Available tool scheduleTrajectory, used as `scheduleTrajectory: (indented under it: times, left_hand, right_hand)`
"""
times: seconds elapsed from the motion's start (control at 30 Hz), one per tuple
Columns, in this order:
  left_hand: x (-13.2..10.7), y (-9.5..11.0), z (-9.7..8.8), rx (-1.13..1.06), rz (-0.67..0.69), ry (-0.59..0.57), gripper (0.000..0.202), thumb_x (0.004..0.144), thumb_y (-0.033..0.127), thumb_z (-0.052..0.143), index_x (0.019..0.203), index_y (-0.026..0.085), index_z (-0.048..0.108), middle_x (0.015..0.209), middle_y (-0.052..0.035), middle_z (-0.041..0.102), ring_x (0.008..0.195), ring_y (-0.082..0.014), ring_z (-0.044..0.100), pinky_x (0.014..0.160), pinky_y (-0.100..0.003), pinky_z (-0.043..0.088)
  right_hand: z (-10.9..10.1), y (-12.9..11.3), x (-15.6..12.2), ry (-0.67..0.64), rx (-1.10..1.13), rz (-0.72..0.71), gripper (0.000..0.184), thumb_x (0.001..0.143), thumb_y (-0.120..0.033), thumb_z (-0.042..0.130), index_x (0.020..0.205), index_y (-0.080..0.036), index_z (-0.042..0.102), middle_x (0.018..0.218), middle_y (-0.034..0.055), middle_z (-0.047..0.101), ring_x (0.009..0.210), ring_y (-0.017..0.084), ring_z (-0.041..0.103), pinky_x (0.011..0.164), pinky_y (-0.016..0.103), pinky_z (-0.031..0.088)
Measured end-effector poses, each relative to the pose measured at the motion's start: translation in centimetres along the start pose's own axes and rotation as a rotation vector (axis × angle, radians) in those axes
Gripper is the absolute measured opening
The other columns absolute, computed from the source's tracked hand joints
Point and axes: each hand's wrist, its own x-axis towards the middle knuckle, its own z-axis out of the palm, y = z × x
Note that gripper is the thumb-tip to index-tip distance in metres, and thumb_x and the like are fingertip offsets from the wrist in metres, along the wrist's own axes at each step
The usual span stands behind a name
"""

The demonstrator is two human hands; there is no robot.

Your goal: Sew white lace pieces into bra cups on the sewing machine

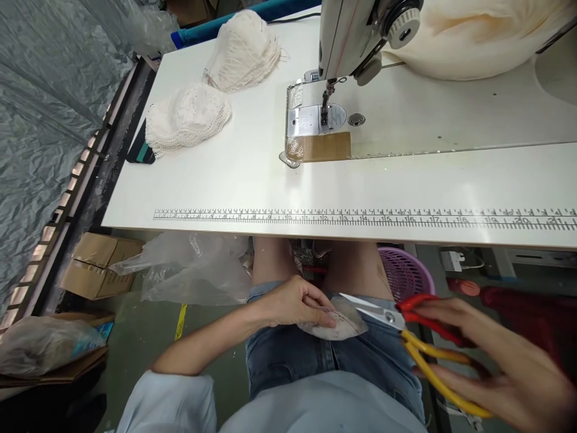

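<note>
Over my lap, my left hand (pixel 304 304) pinches a small pale, cup-shaped piece of fabric (pixel 345 325) with a sheer edge. My right hand (pixel 478 355) grips a pair of scissors (pixel 390 316) by its red and yellow handles. The blades are parted and point left, close to the top edge of the fabric piece. Whether they touch it I cannot tell. Two stacks of cream lace pieces, a nearer one (pixel 187 117) and a farther one (pixel 243 51), lie on the left of the white table.
A sewing machine (pixel 347 36) stands on the white table (pixel 225 186), which has a printed ruler (pixel 360 218) along its front edge. Cream fabric (pixel 487 42) is heaped at the back right. Below are a purple basket (pixel 408 270), a clear plastic bag (pixel 193 267) and a cardboard box (pixel 99 264).
</note>
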Motion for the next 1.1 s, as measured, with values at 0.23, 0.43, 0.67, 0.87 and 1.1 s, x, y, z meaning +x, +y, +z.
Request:
scheduleTrajectory:
  times: [0.23,0.43,0.67,0.87,1.1]
  left_hand:
    - [-0.2,-0.2,-0.1,-0.012,0.006,0.027,0.050,0.053,0.043,0.082,0.090,0.011,0.074,0.073,-0.0051,0.070,0.061,-0.0112,0.057,0.062,-0.022,0.043]
    - [-0.2,-0.2,-0.3,0.013,0.044,0.003,0.044,0.057,0.042,0.081,0.088,0.012,0.074,0.071,-0.0044,0.069,0.061,-0.0103,0.056,0.059,-0.021,0.041]
    - [-0.1,-0.2,-0.2,-0.002,0.017,0.012,0.046,0.054,0.042,0.082,0.088,0.012,0.074,0.074,-0.0052,0.070,0.061,-0.0116,0.057,0.059,-0.022,0.042]
    - [-0.2,0.2,-0.1,-0.027,0.005,0.013,0.046,0.053,0.041,0.082,0.087,0.011,0.074,0.075,-0.0058,0.070,0.063,-0.0120,0.059,0.063,-0.023,0.045]
    - [-0.1,0.1,-0.2,-0.010,0.024,0.013,0.047,0.054,0.041,0.082,0.089,0.010,0.073,0.073,-0.0060,0.070,0.064,-0.0128,0.060,0.064,-0.023,0.046]
  right_hand:
    - [2.2,-1.5,0.4,-0.155,0.014,-0.007,0.036,0.069,-0.029,0.069,0.103,-0.029,0.059,0.102,0.0068,0.067,0.079,0.023,0.068,0.059,0.025,0.056]
    - [2.2,-0.9,0.3,-0.231,0.055,0.036,0.029,0.076,-0.034,0.063,0.104,-0.027,0.062,0.102,0.0087,0.067,0.079,0.024,0.067,0.059,0.026,0.056]
    - [2.5,-0.8,0.5,-0.276,0.138,0.073,0.026,0.080,-0.034,0.061,0.105,-0.026,0.062,0.103,0.0106,0.066,0.085,0.026,0.067,0.064,0.028,0.056]
    - [2.1,-1.0,0.7,-0.300,0.141,0.053,0.025,0.081,-0.034,0.059,0.105,-0.029,0.062,0.102,0.0098,0.067,0.085,0.027,0.067,0.066,0.029,0.055]
    - [2.0,-0.2,0.9,-0.220,0.098,0.048,0.025,0.081,-0.040,0.060,0.104,-0.031,0.063,0.100,0.0080,0.068,0.082,0.025,0.067,0.065,0.026,0.054]
